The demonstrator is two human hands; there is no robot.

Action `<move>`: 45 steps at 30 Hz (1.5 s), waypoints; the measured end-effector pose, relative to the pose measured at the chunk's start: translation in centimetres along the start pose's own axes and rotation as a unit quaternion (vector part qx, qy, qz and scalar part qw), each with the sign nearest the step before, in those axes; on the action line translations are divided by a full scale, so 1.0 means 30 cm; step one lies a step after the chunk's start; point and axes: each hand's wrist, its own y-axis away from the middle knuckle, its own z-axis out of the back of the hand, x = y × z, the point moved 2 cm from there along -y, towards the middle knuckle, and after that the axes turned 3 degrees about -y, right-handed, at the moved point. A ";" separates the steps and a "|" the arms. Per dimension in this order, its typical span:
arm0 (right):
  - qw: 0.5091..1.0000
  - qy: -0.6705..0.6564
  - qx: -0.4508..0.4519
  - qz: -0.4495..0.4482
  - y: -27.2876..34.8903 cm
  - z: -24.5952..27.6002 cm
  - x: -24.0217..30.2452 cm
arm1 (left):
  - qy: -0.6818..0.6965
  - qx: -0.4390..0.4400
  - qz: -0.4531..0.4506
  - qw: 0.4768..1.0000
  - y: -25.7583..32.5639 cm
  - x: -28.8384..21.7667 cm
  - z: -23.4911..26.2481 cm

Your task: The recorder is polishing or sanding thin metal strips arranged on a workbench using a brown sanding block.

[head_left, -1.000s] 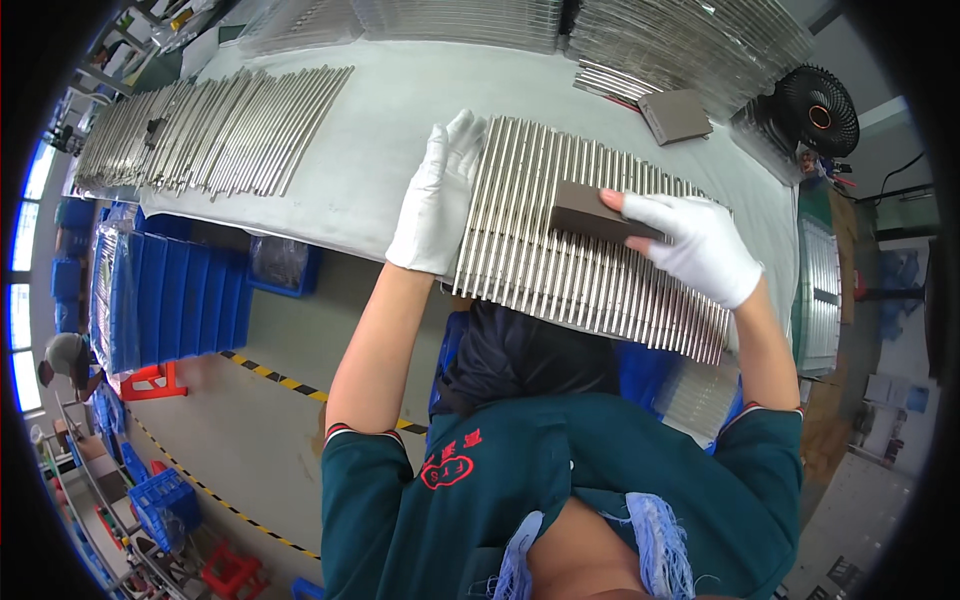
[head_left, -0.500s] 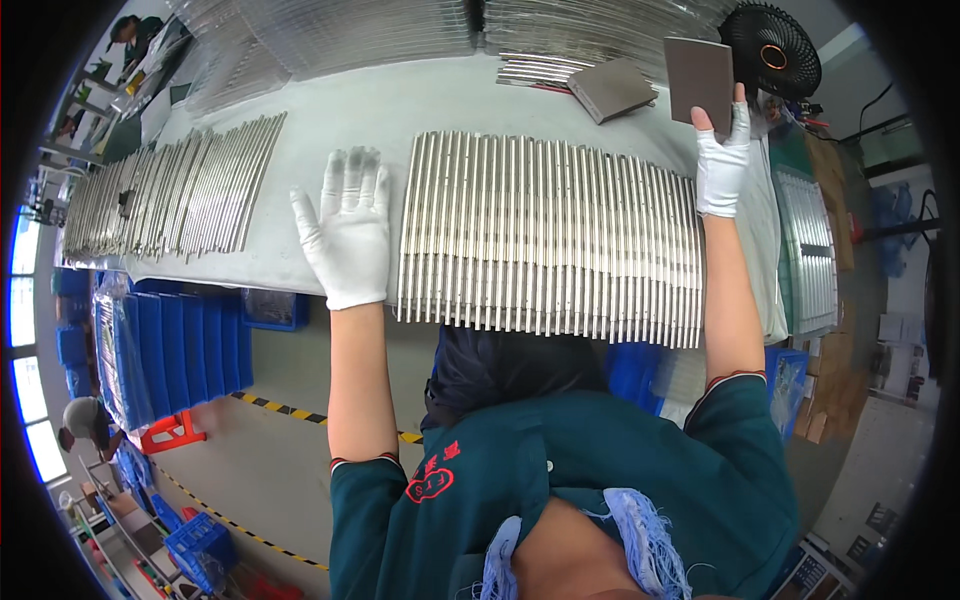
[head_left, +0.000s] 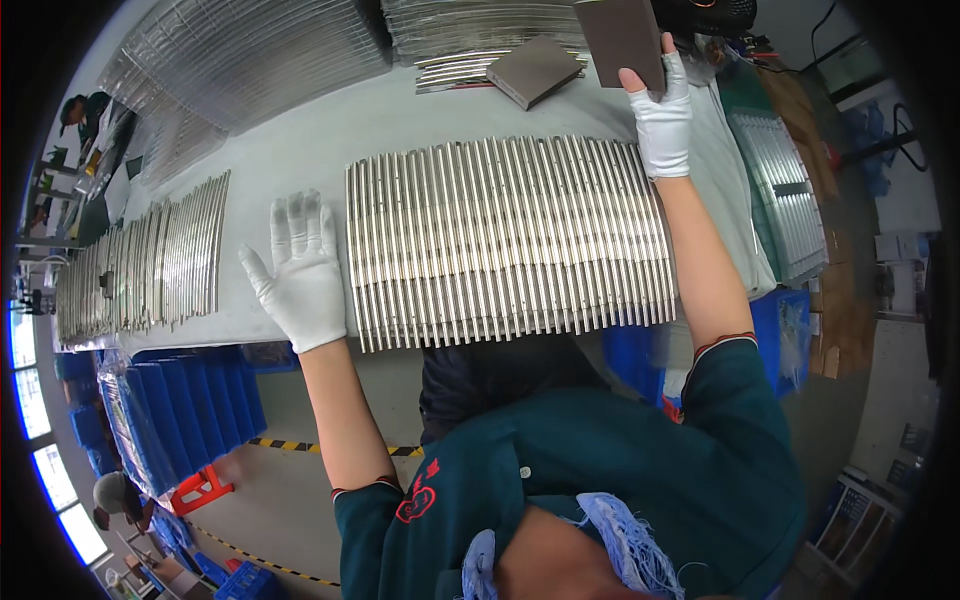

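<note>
A row of silvery metal rods (head_left: 510, 245) lies side by side on the pale-covered table. Just left of it my left hand (head_left: 300, 280), in a white glove with greyed fingertips, rests palm up, fingers spread and holding nothing. Beyond the row's far right corner, my right hand (head_left: 662, 120) grips a flat grey-brown block (head_left: 622, 45) that looks like a sanding sponge. Its thumb and one fingertip stick out bare from the white glove. A second such block (head_left: 535, 72) lies close by on the table, partly over some thin metal strips (head_left: 450, 72).
More metal rods (head_left: 145, 265) lie at the table's left. Clear plastic-wrapped stacks (head_left: 260, 60) stand at the back, near a black fan (head_left: 705, 15). Blue crates (head_left: 185, 405) stand below on the left. Another person (head_left: 120, 497) is at the lower left.
The whole view has shifted, so the table's things appear further left. Both hands keep about the same places beside the rods, and the right still holds the block.
</note>
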 end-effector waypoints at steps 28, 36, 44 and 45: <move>0.999 -0.028 -0.028 0.006 -0.008 0.016 -0.015 | 0.012 0.013 -0.006 1.000 0.002 -0.007 0.016; 0.999 0.023 -0.042 0.019 -0.021 0.039 -0.014 | 0.003 -0.008 -0.003 1.000 0.006 0.005 -0.003; 0.999 0.015 -0.038 0.013 -0.012 0.017 0.037 | 0.031 -0.006 0.012 0.999 0.010 0.004 -0.005; 0.999 0.017 -0.040 0.008 -0.012 0.016 0.036 | 0.031 -0.006 0.011 0.999 0.010 0.002 -0.003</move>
